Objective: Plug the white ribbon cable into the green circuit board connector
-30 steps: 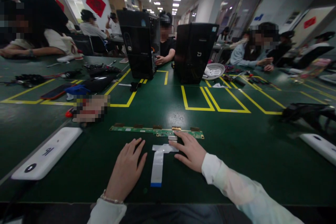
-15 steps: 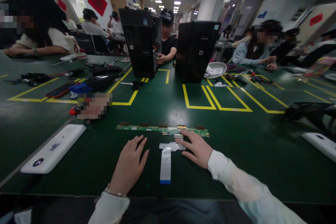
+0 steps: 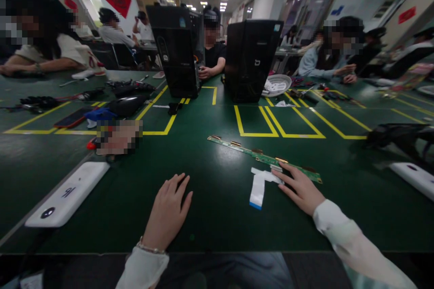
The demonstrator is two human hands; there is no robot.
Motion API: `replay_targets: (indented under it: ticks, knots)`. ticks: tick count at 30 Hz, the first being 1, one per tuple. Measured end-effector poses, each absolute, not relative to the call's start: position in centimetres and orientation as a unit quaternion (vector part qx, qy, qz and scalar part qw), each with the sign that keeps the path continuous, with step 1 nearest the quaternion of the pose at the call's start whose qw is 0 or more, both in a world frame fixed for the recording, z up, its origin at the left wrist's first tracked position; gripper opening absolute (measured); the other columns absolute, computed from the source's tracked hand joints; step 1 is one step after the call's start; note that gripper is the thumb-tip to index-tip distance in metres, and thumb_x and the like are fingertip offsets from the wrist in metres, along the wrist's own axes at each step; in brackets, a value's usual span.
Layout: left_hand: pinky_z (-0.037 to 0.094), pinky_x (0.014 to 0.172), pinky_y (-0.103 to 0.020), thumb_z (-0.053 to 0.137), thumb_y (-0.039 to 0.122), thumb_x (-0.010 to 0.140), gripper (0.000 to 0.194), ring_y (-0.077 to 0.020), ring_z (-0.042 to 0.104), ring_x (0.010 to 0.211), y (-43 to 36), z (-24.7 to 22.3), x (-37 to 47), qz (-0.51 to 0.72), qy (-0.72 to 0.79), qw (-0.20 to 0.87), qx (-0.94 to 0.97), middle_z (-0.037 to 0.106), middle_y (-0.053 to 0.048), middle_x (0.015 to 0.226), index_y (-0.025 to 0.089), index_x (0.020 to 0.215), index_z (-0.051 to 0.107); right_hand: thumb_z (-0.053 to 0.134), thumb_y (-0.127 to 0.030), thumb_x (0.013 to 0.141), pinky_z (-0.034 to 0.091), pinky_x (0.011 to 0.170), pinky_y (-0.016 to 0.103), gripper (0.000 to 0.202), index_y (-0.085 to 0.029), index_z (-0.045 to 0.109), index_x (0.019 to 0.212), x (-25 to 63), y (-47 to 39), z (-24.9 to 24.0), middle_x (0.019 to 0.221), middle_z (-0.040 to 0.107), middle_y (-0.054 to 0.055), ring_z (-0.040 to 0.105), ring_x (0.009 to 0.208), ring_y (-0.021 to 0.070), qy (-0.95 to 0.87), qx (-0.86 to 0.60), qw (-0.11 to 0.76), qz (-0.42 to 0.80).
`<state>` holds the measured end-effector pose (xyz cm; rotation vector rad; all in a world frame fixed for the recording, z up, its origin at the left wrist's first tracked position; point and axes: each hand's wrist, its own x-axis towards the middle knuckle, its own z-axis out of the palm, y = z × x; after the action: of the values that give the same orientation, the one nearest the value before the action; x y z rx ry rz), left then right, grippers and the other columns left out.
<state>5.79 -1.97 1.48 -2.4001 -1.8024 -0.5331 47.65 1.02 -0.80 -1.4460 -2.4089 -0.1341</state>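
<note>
A long, narrow green circuit board (image 3: 249,152) lies slantwise on the green tabletop, its right end nearer me. Gold-coloured tabs stick out along its far edge. Joined near its connector is a white flat ribbon cable (image 3: 258,188), bent at a corner, with a blue end. My right hand (image 3: 301,187) rests with fingers apart, the fingertips touching the board and the cable beside the connector. Well to the left of the cable, my left hand (image 3: 170,207) lies on the table, fingers spread, holding nothing.
Two black computer towers (image 3: 174,54) stand across the table, a person between them. To the left lie a white power bank-like device (image 3: 69,194) and cables. A white basket (image 3: 278,85) sits beyond the right tower. Yellow tape (image 3: 259,135) marks the tabletop.
My right hand has moved right, and the circuit board with its cable has slid right and turned from level to slanted. The left hand has stayed in place.
</note>
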Motion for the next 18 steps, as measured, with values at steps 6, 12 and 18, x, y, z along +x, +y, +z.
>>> replay_targets:
  ticks: [6, 12, 18]
  knots:
    - [0.040, 0.105, -0.050, 0.041, 0.037, 0.093, 0.045, -0.0289, 0.048, 0.125, -2.0, 1.5, 5.8, -0.173, -0.590, 0.044, -0.787, 0.055, -0.014, 0.133, 0.015, 0.131, 0.052, 0.031, -0.049, 0.094, 0.044, 0.098, 0.050, 0.050, -0.025, 0.056, 0.130, 52.4, 0.8, -1.1, 0.136, 0.046, 0.015, 0.049, 0.122, 0.0301, -0.799, -0.576, 0.161, -0.064]
    - [0.040, 0.104, -0.050, 0.040, 0.038, 0.093, 0.046, -0.0292, 0.048, 0.126, -2.0, 1.5, 5.8, -0.170, -0.594, 0.034, -0.785, 0.054, -0.014, 0.134, 0.015, 0.132, 0.051, 0.029, -0.050, 0.092, 0.039, 0.102, 0.048, 0.054, -0.022, 0.056, 0.129, 55.7, 0.8, -0.8, 0.137, 0.045, 0.014, 0.047, 0.124, 0.0296, -0.741, -0.656, 0.133, -0.047]
    - [0.039, 0.105, -0.049, 0.040, 0.037, 0.093, 0.046, -0.0288, 0.048, 0.126, -2.0, 1.5, 5.7, -0.172, -0.595, 0.036, -0.784, 0.054, -0.013, 0.134, 0.015, 0.131, 0.051, 0.029, -0.043, 0.091, 0.036, 0.106, 0.042, 0.053, -0.020, 0.053, 0.132, 59.2, 1.1, -0.8, 0.137, 0.045, 0.014, 0.042, 0.129, 0.0275, -0.672, -0.732, 0.087, -0.064]
